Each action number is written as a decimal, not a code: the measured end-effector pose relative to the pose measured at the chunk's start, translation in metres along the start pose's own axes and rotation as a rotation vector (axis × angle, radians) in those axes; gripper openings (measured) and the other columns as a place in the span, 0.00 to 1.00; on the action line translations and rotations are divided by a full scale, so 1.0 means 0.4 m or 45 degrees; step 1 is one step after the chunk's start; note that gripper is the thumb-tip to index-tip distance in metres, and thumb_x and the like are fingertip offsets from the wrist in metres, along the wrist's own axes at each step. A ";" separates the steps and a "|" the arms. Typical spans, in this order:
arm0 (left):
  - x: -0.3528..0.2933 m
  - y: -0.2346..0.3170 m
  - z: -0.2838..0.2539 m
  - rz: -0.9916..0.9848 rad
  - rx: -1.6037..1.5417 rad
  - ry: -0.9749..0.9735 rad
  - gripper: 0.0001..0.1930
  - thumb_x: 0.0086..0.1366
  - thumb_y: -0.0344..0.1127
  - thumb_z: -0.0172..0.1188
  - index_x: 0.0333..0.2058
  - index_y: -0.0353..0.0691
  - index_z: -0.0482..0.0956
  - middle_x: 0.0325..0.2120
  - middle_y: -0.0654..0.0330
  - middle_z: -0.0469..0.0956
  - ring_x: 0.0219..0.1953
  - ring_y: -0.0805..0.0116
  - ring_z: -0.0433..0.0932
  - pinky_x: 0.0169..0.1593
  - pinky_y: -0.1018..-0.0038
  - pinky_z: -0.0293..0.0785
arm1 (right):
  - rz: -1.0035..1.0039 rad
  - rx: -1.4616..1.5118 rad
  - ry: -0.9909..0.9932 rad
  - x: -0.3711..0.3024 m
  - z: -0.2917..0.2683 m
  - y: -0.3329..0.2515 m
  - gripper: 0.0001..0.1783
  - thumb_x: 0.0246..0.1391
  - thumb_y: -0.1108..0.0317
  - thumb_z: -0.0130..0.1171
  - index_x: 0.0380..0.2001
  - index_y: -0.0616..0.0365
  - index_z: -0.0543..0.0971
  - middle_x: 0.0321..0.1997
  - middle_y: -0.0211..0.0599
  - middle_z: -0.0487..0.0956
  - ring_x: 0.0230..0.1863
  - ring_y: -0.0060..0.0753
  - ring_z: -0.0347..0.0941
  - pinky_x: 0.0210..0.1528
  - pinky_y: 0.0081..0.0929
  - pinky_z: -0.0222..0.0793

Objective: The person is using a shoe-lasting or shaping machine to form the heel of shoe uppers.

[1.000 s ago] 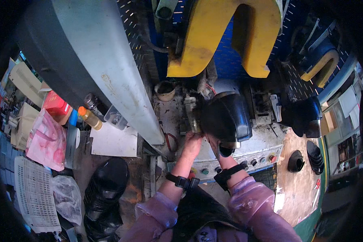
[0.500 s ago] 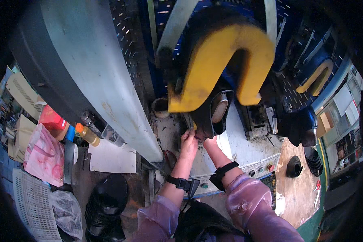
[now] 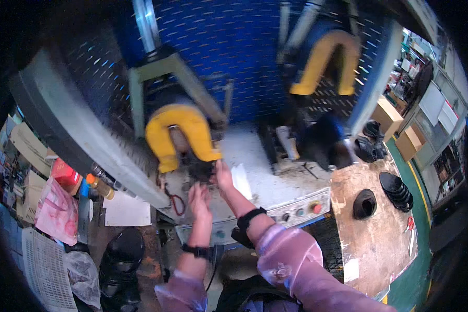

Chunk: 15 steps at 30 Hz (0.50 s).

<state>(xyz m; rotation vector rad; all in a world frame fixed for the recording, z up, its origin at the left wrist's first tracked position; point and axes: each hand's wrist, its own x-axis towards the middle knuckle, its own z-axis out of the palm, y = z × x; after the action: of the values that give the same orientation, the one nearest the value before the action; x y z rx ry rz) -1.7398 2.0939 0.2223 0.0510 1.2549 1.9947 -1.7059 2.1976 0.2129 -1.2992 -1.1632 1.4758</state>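
Observation:
A yellow U-shaped press pad [image 3: 179, 122] is centred ahead of me, with a dark shoe [image 3: 200, 169] beneath it. Most of that shoe is hidden by the pad and my hands. My right hand [image 3: 222, 177] closes on the shoe's near right edge, beside the pad's right tip. Just below and to the left, my left hand [image 3: 199, 200] is held close to the shoe with its fingers loosely apart; I see nothing in it. Both hands are somewhat blurred.
Another yellow pad [image 3: 327, 62] hangs farther right, above a black shoe [image 3: 325, 143] in the machine. Buttons line the front panel [image 3: 296, 212]. A wooden table [image 3: 374, 234] at right bears black shoe pieces [image 3: 366, 204]. Red-handled pliers [image 3: 178, 204] lie left of my hands.
My view has swung right and back, so the machine's second station shows fully. The near yellow pad looks smaller and farther left. My left hand has come away from the shoe.

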 end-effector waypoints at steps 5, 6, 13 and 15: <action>-0.342 0.005 0.180 0.611 0.526 -0.542 0.13 0.64 0.32 0.55 0.46 0.38 0.73 0.38 0.63 0.75 0.39 0.75 0.73 0.43 0.76 0.69 | 0.248 0.453 -0.694 -0.244 -0.392 -0.061 0.17 0.63 0.58 0.46 0.47 0.58 0.72 0.47 0.37 0.77 0.47 0.26 0.73 0.46 0.25 0.69; -0.405 0.011 0.280 0.651 0.452 -0.830 0.15 0.63 0.31 0.57 0.48 0.36 0.73 0.38 0.61 0.76 0.38 0.75 0.74 0.41 0.75 0.71 | 0.310 0.419 -0.656 -0.275 -0.508 -0.079 0.15 0.63 0.59 0.46 0.46 0.57 0.73 0.46 0.36 0.77 0.46 0.27 0.74 0.46 0.25 0.70; -0.470 0.056 0.598 2.045 1.424 -0.501 0.15 0.53 0.29 0.57 0.41 0.36 0.77 0.26 0.54 0.72 0.29 0.55 0.73 0.34 0.64 0.71 | 0.196 0.511 -0.308 -0.352 -0.993 -0.090 0.11 0.61 0.61 0.50 0.40 0.55 0.75 0.36 0.31 0.79 0.35 0.25 0.77 0.38 0.22 0.71; -0.560 0.030 0.561 2.062 1.518 -0.520 0.15 0.51 0.26 0.58 0.40 0.35 0.78 0.25 0.55 0.71 0.28 0.57 0.73 0.33 0.65 0.71 | -0.014 0.538 -0.202 -0.371 -1.081 -0.126 0.11 0.61 0.62 0.51 0.40 0.56 0.75 0.36 0.32 0.79 0.36 0.24 0.77 0.39 0.21 0.70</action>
<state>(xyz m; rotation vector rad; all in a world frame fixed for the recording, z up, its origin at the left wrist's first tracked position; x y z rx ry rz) -1.4970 2.1220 0.4244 2.5190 2.1379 1.5723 -1.2584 2.1150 0.2795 -0.8981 -0.8876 1.7276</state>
